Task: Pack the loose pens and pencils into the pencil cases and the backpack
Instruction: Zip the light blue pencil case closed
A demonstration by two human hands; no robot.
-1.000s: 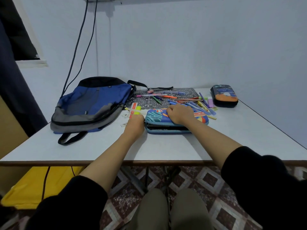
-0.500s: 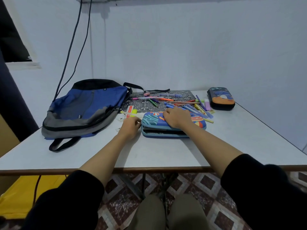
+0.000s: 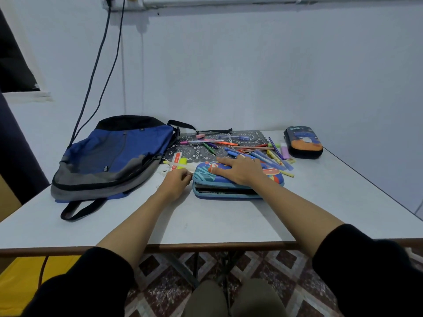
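Pencil case pressed under flat, straight-fingered right hand; left hand pinches its end (zip pull unclear), pens just beyond the right hand.

Person as seen from the head camera: clothing and bare parts.
Two loose black sleeves, the left sleeve at 7 o'clock and the right sleeve at 4 o'clock, end near the elbows. The forearms, left hand and right hand are bare. Grey-olive trousers cover both knees at 6 o'clock.
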